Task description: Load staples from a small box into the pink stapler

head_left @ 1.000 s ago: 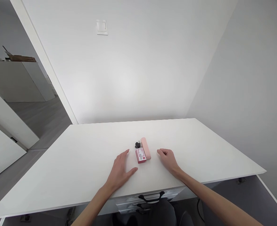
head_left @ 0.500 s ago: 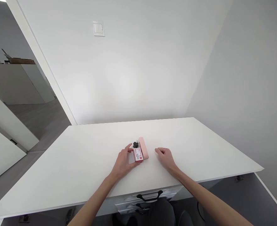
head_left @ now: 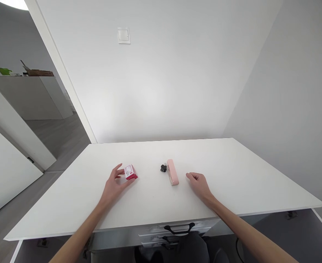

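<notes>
My left hand (head_left: 113,186) has its thumb and fingers around a small red-and-white box (head_left: 129,171), on the left half of the white tabletop. The box looks slightly tilted, and its print is too small to read. Well to the right of it lies a pink stapler (head_left: 173,172), pointing away from me. A small black binder clip (head_left: 163,168) sits against the stapler's left side, near its far end. Just right of the stapler, my right hand (head_left: 199,184) rests on the table, fingers curled into a loose fist and touching neither object.
The white table (head_left: 155,208) meets a plain wall with a light switch (head_left: 124,35). Below the front edge are drawers with black handles (head_left: 179,229), close to my knees. A doorway at the left opens onto a grey floor and a cabinet (head_left: 21,98).
My left hand has carried the red-and-white box leftward, away from the stapler and clip. Those two and my right hand stay in place on the table. The view has shifted slightly.
</notes>
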